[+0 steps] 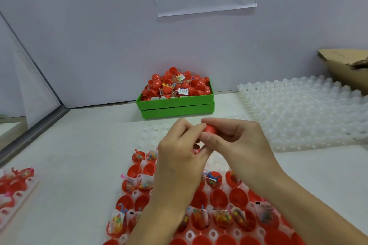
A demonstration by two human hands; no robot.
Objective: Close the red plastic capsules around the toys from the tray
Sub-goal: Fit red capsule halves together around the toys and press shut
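While both hands meet above the tray [201, 234], we see the right hand [239, 141] pinching a red capsule [210, 129] between thumb and forefinger; the left hand [179, 151] has its fingers curled on the same capsule; more capsule halves with toys [221, 218] sit in the tray on the worktop [79, 155]; a green box [176, 105] of capsules stands behind.
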